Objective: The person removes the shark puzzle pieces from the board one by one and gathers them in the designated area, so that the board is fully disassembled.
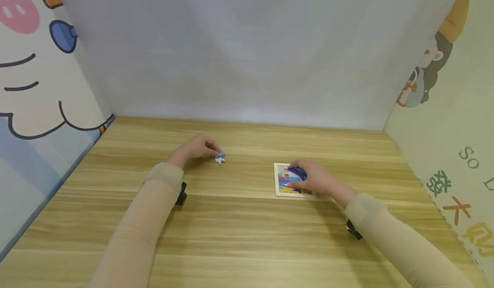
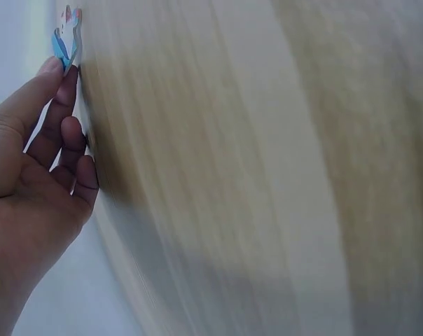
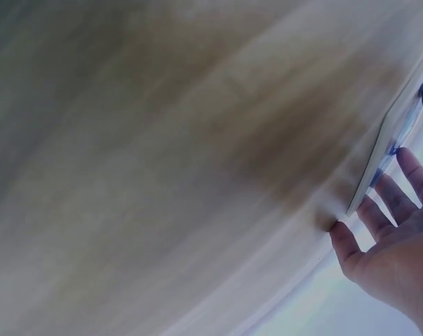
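Note:
Between thumb and fingertips, my left hand (image 1: 198,145) pinches a small jigsaw piece (image 1: 220,159), light blue and white, low over the table left of the middle. In the left wrist view, the same piece (image 2: 68,38) shows at the tips of the thumb and a finger, the other fingers loosely bent. Fingertips of my right hand (image 1: 317,177) rest spread on a picture puzzle (image 1: 283,181) in a white frame, which lies flat. The hand hides the puzzle's right side. The right wrist view shows the frame edge-on (image 3: 383,143), with one fingertip on the table beside it.
Both hands work over a wood-grain table (image 1: 231,236). A pale grey backdrop (image 1: 247,56) stands along its far edge. Printed panels flank it, one with a cartoon (image 1: 34,78) at left, one with lettering (image 1: 455,185) at right.

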Tool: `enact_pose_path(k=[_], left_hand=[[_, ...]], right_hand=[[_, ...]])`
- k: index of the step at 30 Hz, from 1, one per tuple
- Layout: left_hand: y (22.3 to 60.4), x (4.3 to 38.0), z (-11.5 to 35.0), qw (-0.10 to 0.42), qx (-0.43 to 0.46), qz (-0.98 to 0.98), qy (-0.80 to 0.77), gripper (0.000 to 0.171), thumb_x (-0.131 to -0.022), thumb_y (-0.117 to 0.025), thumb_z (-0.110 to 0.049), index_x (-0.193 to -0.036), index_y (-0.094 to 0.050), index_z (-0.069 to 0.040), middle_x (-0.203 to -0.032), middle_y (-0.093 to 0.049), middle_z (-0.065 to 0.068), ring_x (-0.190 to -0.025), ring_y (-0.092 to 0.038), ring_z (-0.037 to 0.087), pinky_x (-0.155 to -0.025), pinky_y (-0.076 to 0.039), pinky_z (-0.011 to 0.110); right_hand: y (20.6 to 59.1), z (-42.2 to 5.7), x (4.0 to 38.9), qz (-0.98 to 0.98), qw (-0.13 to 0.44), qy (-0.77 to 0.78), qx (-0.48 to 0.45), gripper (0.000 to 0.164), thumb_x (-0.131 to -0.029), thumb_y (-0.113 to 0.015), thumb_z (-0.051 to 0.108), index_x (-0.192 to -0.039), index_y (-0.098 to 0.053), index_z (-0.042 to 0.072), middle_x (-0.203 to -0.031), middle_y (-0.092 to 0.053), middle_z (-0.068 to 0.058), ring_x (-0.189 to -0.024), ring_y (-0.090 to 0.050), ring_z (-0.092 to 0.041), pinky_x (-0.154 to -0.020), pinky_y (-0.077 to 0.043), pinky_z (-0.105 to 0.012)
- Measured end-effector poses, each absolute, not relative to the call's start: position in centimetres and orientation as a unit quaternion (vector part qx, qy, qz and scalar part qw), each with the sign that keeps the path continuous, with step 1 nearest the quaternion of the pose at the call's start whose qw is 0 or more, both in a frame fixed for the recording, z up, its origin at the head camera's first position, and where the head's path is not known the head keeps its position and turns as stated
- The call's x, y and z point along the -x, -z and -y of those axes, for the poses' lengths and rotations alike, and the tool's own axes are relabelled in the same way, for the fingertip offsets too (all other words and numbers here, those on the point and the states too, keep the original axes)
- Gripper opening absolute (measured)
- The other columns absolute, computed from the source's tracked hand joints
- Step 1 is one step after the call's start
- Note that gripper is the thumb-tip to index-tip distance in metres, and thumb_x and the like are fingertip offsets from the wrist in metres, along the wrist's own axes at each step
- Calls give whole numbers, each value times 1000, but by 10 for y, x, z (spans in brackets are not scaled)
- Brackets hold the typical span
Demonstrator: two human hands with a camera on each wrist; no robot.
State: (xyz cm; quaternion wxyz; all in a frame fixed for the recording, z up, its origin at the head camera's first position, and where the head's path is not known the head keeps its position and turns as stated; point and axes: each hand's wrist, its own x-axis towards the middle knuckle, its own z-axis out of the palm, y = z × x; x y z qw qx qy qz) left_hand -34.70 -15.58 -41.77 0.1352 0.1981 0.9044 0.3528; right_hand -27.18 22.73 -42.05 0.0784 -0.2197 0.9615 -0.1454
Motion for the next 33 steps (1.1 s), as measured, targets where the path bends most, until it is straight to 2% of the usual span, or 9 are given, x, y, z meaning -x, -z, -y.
enact_pose_path(k=[9, 15, 20, 24, 28, 33], left_hand=[[418, 350, 157, 129, -185, -909, -350, 18, -91, -63, -18, -103, -71, -9, -108, -68, 8, -103, -57, 23, -94, -43, 41], [408, 349, 146, 134, -189, -907, -353, 20, -91, -63, -23, -106, -69, -12, -111, -66, 5, -110, -54, 24, -98, -40, 44], [395, 345, 127, 128, -216, -900, -357, 26, -91, -63, -26, -111, -65, -9, -107, -64, 3, -101, -53, 22, -89, -43, 40], [386, 342, 109, 118, -252, -896, -345, 32, -90, -65, -27, -115, -63, -7, -108, -63, 3, -100, -52, 20, -85, -43, 37], [379, 338, 86, 118, -293, -887, -336, 35, -90, -65, -25, -118, -61, -6, -116, -62, 8, -110, -52, 25, -94, -41, 39], [373, 332, 58, 123, -312, -882, -331, 38, -88, -68, -27, -118, -61, -5, -120, -61, 11, -117, -49, 30, -101, -37, 40]], right_hand=[[422, -230, 274, -956, 79, 154, 236, 65, -81, -67, 55, -129, -53, 14, -128, -57, -11, -113, -52, -30, -93, -42, -50], [418, -245, 281, -927, 120, 203, 291, 57, -86, -69, 34, -134, -50, 9, -141, -45, -18, -128, -41, -38, -105, -31, -54], [415, -254, 285, -909, 147, 207, 331, 61, -85, -70, 29, -137, -47, 7, -147, -35, -21, -135, -31, -42, -109, -24, -56], [417, -257, 285, -910, 136, 202, 337, 68, -84, -71, 34, -140, -43, 7, -147, -35, -20, -134, -32, -41, -109, -24, -56], [423, -259, 282, -918, 106, 205, 323, 74, -82, -72, 35, -141, -40, 2, -146, -37, -21, -134, -33, -40, -109, -24, -54], [428, -259, 276, -934, 66, 191, 296, 75, -80, -74, 36, -135, -43, -5, -138, -45, -24, -129, -39, -41, -108, -28, -52]])
